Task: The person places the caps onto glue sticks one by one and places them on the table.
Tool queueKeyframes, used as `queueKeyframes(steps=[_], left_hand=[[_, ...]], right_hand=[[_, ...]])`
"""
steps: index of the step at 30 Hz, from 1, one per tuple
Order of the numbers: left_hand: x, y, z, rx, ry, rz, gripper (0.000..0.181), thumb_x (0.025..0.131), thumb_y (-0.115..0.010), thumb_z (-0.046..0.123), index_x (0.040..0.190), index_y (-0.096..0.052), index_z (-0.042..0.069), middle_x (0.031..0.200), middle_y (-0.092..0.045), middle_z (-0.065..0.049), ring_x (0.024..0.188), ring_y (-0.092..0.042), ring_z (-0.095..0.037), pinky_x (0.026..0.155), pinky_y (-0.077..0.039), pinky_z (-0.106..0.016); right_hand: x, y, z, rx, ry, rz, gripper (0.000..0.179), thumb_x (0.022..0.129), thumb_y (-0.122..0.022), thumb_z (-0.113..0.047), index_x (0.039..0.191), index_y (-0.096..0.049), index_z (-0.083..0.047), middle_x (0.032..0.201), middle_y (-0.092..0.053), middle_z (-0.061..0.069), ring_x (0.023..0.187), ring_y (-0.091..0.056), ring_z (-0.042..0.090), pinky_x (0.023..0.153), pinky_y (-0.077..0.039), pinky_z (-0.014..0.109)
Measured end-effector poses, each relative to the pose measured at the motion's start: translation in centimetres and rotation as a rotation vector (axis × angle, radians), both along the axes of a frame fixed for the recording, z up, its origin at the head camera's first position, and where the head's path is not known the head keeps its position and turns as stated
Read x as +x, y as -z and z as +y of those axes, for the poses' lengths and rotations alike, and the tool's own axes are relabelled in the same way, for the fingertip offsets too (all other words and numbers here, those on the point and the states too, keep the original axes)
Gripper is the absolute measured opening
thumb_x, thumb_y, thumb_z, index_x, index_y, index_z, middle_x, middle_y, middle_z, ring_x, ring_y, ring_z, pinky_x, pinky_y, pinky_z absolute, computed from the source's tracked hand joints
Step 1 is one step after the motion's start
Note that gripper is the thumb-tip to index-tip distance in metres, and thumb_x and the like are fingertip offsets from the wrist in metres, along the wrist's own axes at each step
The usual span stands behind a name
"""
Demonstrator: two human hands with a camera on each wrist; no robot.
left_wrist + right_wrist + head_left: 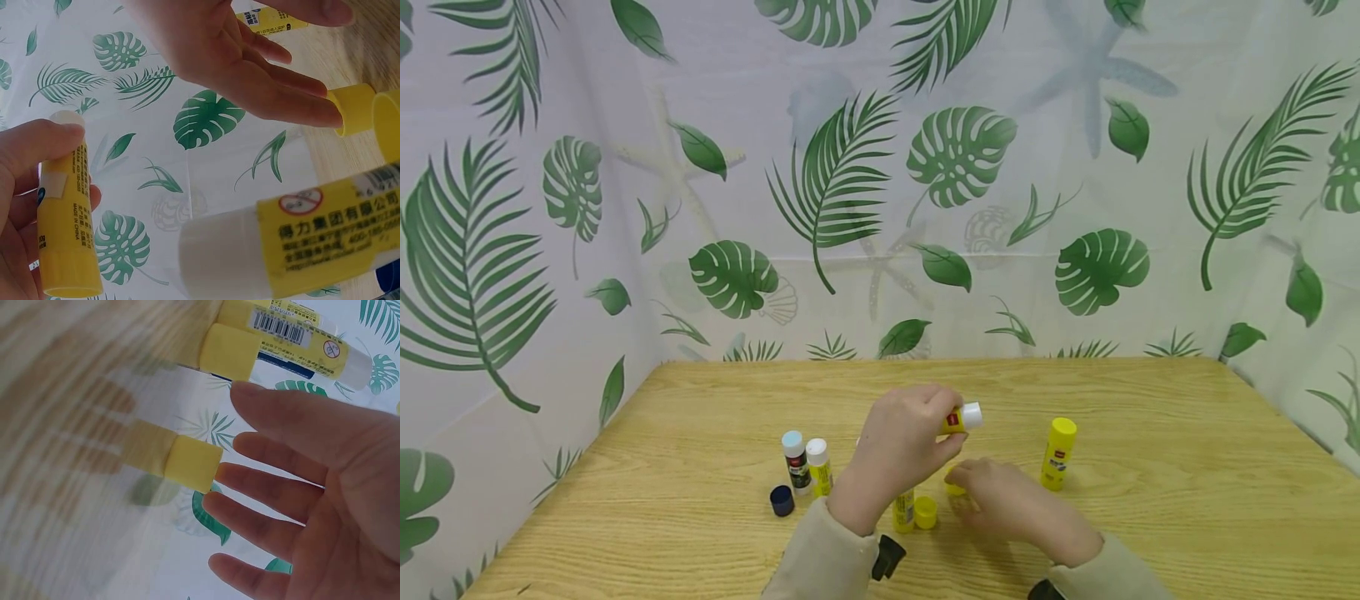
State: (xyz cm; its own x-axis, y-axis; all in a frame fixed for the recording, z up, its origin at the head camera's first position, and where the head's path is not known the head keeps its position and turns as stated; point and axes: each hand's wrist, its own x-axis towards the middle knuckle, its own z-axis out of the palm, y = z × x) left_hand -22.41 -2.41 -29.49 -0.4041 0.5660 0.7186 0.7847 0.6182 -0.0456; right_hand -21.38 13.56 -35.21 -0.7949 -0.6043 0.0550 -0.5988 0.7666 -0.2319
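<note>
My left hand (904, 437) holds a yellow glue stick (953, 422) above the table, its uncapped white end pointing right. In the left wrist view, the thumb presses near the white end of that stick (70, 212). My right hand (1003, 504) is low over the table, its fingers loosely extended. In the right wrist view, its fingertips are right at the edge of a small yellow cap (194, 464) standing on the table. Beside it stand a second yellow cap (925, 512) and an upright yellow glue stick (903, 510), partly hidden by the left wrist.
A capped yellow glue stick (1059, 454) stands to the right. On the left are a black-labelled glue stick (797, 462) with a pale blue end, a white-ended yellow one (819, 468) and a dark blue cap (782, 500). A leaf-print curtain (880, 192) borders the wooden table (1187, 467).
</note>
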Motion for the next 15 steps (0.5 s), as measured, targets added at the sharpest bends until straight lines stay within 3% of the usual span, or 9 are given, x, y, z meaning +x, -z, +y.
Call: queueKeyframes(steps=[15], left_hand=[[0.1, -0.02, -0.03, -0.027, -0.007, -0.005, 0.021, 0.071, -0.072, 0.021, 0.085, -0.06, 0.01, 0.082, -0.063, 0.005, 0.063, -0.053, -0.005, 0.059, -0.044, -0.021]], right_hand=[[0.08, -0.05, -0.07, 0.002, 0.024, -0.019, 0.025, 0.072, -0.07, -0.011, 0.094, -0.062, -0.001, 0.077, -0.054, 0.0, 0.062, -0.049, 0.011, 0.056, -0.044, 0.029]])
